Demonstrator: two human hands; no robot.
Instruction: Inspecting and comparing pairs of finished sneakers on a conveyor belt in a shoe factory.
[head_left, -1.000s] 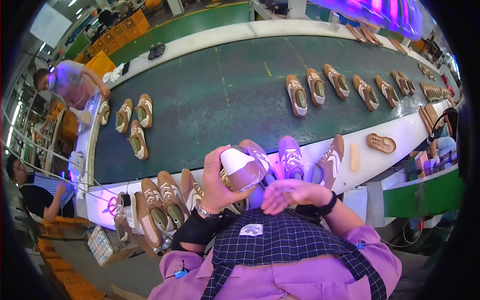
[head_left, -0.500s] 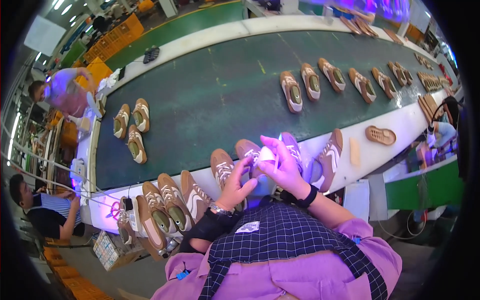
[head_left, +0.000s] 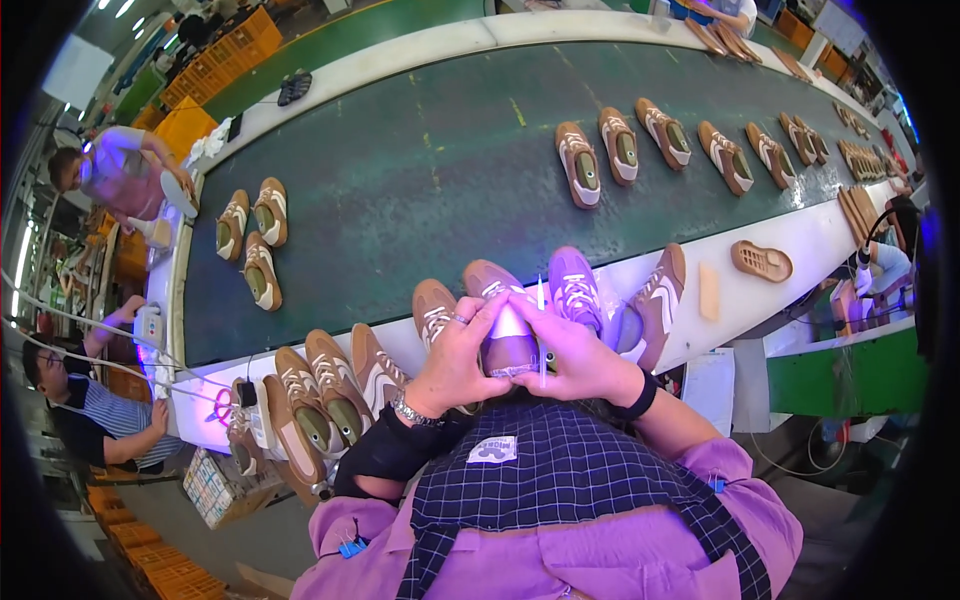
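Fingers of both hands, left (head_left: 455,360) and right (head_left: 580,355), are bent and closed on a held shoe (head_left: 511,357), one hand at each side. The shoe is at the near edge of the bench (head_left: 735,315), before the apron (head_left: 560,455); its white patch and brown part face the wearer, and its far end cannot be made out. A thin white tool (head_left: 542,296) points upward by the right fingers; its grip cannot be confirmed. The left wrist carries a watch (head_left: 412,409), the right a black band (head_left: 637,397).

Just beyond the hands stand brown shoes, one directly ahead (head_left: 488,275) and one to its left (head_left: 432,303). A purple-lit shoe (head_left: 573,287) stands to the right, with a tilted shoe (head_left: 662,310) beside it. Farther right lie a beige strip (head_left: 709,291) and a sole (head_left: 761,261). To the left is a row of further shoes (head_left: 338,385).

Beyond the bench runs a green belt (head_left: 430,220), bearing three shoes (head_left: 262,275) at left and a line of shoes (head_left: 577,165) at right. Two co-workers are at left, one far (head_left: 120,180) and one near (head_left: 100,410).
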